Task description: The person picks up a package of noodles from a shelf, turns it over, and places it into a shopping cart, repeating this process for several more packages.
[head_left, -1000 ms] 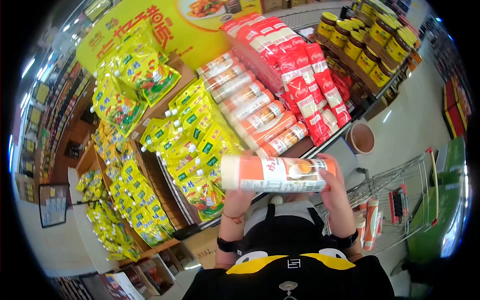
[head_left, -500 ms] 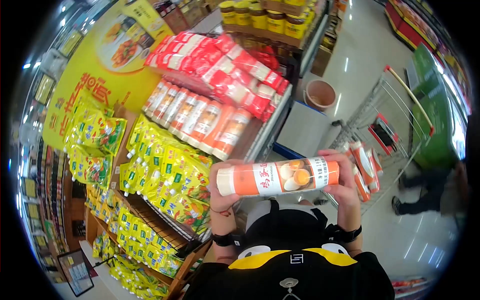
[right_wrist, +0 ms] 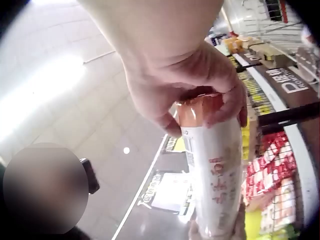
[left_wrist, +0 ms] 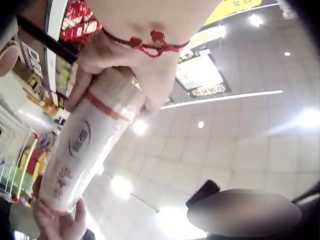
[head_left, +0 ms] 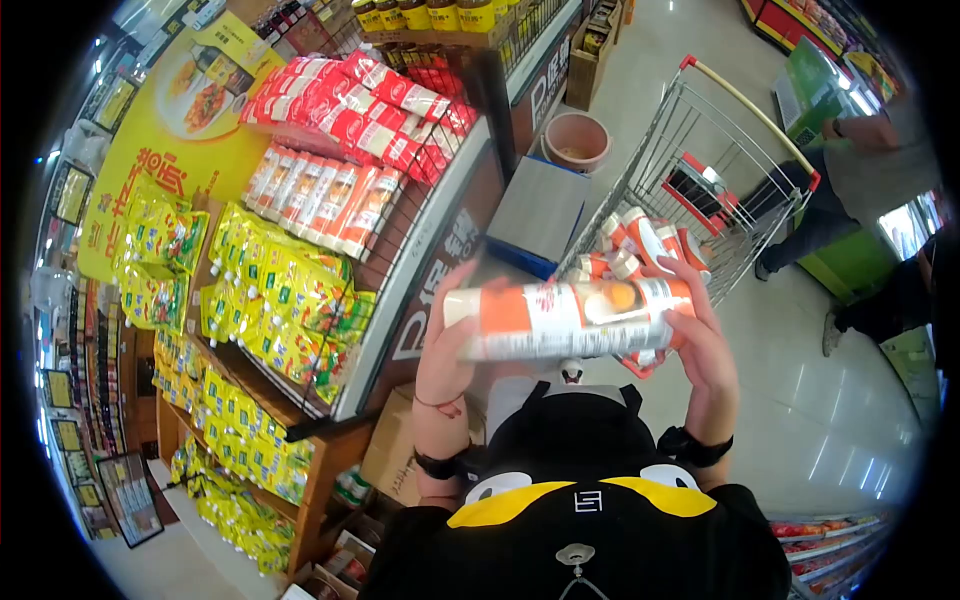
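Note:
A cylindrical pack of egg noodles (head_left: 565, 318), orange and white with an egg picture, lies level across the head view, slightly blurred. My left hand (head_left: 445, 355) grips its pale end, and my right hand (head_left: 708, 345) grips the orange end. In the left wrist view, the fingers of the left hand (left_wrist: 117, 62) wrap one end of the pack. The right wrist view has the right hand (right_wrist: 200, 80) with thumb and fingers around the other end. Just beyond the pack stands a shopping cart (head_left: 817, 180) with several similar noodle packs (head_left: 640, 235) inside.
At left is a display shelf (head_left: 420, 260) with yellow pouches (head_left: 290, 300), a row of noodle packs (head_left: 325, 200) and red-white bags (head_left: 345, 115). A grey box (head_left: 540, 215) and a pinkish bucket (head_left: 577, 140) stand beside the cart. Another person (head_left: 870, 170) is at right.
The head view has turned right, so the display shifts left and the cart comes in behind the pack. Both hands keep hold of the noodle pack, which has rolled so its barcode side shows more.

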Available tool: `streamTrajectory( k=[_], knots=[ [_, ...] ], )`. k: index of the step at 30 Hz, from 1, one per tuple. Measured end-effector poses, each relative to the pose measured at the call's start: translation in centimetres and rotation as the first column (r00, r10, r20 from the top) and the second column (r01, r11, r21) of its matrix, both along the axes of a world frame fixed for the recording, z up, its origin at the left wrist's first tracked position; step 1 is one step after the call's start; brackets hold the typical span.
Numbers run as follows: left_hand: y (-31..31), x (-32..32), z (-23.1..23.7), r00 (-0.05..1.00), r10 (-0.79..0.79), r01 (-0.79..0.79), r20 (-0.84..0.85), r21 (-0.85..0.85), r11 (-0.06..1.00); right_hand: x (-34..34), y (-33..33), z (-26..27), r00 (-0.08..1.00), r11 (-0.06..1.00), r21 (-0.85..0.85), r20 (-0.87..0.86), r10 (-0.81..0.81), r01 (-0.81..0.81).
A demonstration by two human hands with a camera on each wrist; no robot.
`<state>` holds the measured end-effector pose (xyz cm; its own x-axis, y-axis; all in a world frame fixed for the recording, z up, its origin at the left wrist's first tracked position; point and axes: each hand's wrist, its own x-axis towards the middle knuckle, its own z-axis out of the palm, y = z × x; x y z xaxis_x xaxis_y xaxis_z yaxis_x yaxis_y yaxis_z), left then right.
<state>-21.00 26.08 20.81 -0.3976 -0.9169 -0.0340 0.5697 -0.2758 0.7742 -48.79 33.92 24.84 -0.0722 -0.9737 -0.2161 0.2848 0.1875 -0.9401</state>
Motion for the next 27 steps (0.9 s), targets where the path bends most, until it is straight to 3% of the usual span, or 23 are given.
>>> streamTrajectory(
  k=[3,5,7,8,9,11,13,16,17,19,20,23,27],
  knots=[
    [2.4,-1.1,-0.6,0.988,0.044,-0.034,0.145,-0.069,0.997,-1.8,1.2,-2.1,0.988,1.0,-0.015,0.157,0.014,-0.012],
    [3.2,-0.9,-1.5,0.981,0.057,-0.01,0.188,-0.242,0.97,-2.6,1.7,-3.3,0.992,0.966,-0.248,0.086,0.089,-0.066],
    [3.9,-0.2,-2.2,0.98,0.047,0.049,0.194,-0.464,0.884,-3.1,2.2,-3.3,0.997,0.907,-0.413,-0.054,0.06,-0.077],
    [4.5,-0.9,-0.5,0.996,0.02,0.02,0.086,-0.44,0.898,-3.6,2.5,-3.2,0.988,0.864,-0.493,-0.149,0.031,-0.102],
    [4.5,-1.3,-0.1,0.999,0.026,-0.004,0.033,-0.537,0.844,-3.8,2.6,-2.9,0.971,0.812,-0.569,-0.24,-0.008,-0.134],
    [4.4,-1.8,0.5,0.997,0.015,-0.06,-0.07,-0.706,0.706,-3.5,1.7,-1.6,0.964,0.666,-0.734,-0.25,-0.086,-0.131],
    [5.8,-2.7,2.3,0.99,0.119,-0.141,-0.081,-0.71,0.69,-4.0,0.9,-0.7,0.94,0.499,-0.848,-0.296,-0.17,-0.176],
    [6.6,-3.0,4.9,0.975,0.218,-0.178,-0.036,-0.709,0.682,-2.1,1.5,0.9,0.956,0.573,-0.818,-0.135,-0.259,0.04],
    [6.4,-2.8,5.1,0.979,0.199,-0.158,-0.038,-0.756,0.636,-1.9,1.7,1.3,0.953,0.606,-0.788,-0.091,-0.289,0.108],
    [5.5,-2.3,5.6,0.987,0.158,-0.118,-0.039,-0.839,0.531,-2.5,0.7,0.9,0.935,0.513,-0.857,-0.135,-0.329,0.057],
    [5.5,-2.4,6.3,0.987,0.158,-0.116,-0.036,-0.837,0.534,-2.7,0.3,0.7,0.924,0.466,-0.884,-0.155,-0.35,0.029],
    [5.2,-2.3,6.5,0.987,0.147,-0.125,-0.058,-0.855,0.503,-2.1,0.2,1.0,0.914,0.48,-0.871,-0.105,-0.392,0.105],
    [5.1,-2.1,5.7,0.987,0.153,-0.128,-0.058,-0.855,0.502,-2.2,-0.1,0.7,0.913,0.38,-0.922,-0.085,-0.398,0.08]
  ],
)
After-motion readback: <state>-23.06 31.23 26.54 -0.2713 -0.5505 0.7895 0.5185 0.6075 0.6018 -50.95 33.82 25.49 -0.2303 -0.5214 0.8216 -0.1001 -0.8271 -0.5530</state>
